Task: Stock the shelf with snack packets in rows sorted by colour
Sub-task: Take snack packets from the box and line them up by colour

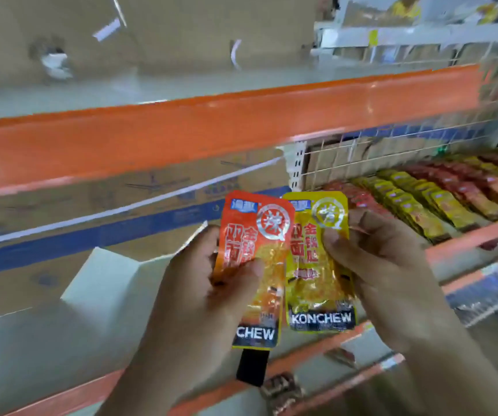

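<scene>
Far left, a white carton (100,283) stands with its flaps up, brown boxes with a blue stripe (91,232) behind it under the long orange shelf beam (181,127). Now the left hand (199,298): it grips the orange packet (256,265), thumb pressed across its face, fingers behind. Right alongside, edges touching, is the yellow packet (319,265), pinched by the right hand (391,280) with the thumb near its top. Both packets are held upright in front of the shelving, in mid-air. Over on the right, the shelf (467,238) carries alternating rows of red packets (458,181) and yellow packets (406,199), backed by wire mesh (391,145).
</scene>
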Available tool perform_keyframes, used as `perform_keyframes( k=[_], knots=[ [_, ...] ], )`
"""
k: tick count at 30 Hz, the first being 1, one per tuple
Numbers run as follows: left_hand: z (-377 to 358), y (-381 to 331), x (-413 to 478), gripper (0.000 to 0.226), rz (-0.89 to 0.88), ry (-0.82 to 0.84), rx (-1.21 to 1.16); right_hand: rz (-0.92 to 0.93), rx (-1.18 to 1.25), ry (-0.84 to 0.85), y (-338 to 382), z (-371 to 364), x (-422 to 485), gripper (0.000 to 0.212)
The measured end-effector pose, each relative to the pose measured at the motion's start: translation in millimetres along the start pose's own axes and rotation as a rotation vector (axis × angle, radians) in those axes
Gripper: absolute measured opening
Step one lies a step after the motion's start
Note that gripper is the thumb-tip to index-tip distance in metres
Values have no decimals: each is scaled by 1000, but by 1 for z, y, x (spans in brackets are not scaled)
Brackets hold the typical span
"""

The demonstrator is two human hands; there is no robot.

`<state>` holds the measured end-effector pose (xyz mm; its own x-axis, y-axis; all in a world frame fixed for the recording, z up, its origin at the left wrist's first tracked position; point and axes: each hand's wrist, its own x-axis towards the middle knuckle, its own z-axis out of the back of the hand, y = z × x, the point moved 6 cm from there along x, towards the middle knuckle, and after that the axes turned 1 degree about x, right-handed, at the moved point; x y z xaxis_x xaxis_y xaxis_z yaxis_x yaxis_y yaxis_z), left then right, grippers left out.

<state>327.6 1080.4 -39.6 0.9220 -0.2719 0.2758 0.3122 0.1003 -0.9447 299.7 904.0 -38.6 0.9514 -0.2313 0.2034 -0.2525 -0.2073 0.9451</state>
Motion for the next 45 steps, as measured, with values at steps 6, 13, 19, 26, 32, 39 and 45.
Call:
perform_keyframes(
  k=[6, 13, 19, 26, 32, 39, 45],
  knots=[
    [-123, 22, 21, 24, 73, 11, -16, -131, 8, -46, -3, 119, 1, 18],
    [-238, 41, 39, 23, 177, 34, -85, -227, -13, -89, 3, 238, 15, 17],
    [-316, 48, 71, 22, 220, 89, -47, -279, -50, -233, -7, 318, 35, 14],
    [-420, 56, 125, 13, 232, 161, -3, -331, -25, -372, -12, 416, 59, 11],
    [-480, 74, 182, 8, 291, 134, 18, -395, -54, -336, -19, 484, 117, 18],
    [-501, 106, 233, 7, 429, -49, -2, -485, -119, -276, -42, 537, 180, 19],
    [-509, 115, 246, 9, 509, -162, 0, -526, -215, -150, -64, 554, 221, 17]
  ],
)
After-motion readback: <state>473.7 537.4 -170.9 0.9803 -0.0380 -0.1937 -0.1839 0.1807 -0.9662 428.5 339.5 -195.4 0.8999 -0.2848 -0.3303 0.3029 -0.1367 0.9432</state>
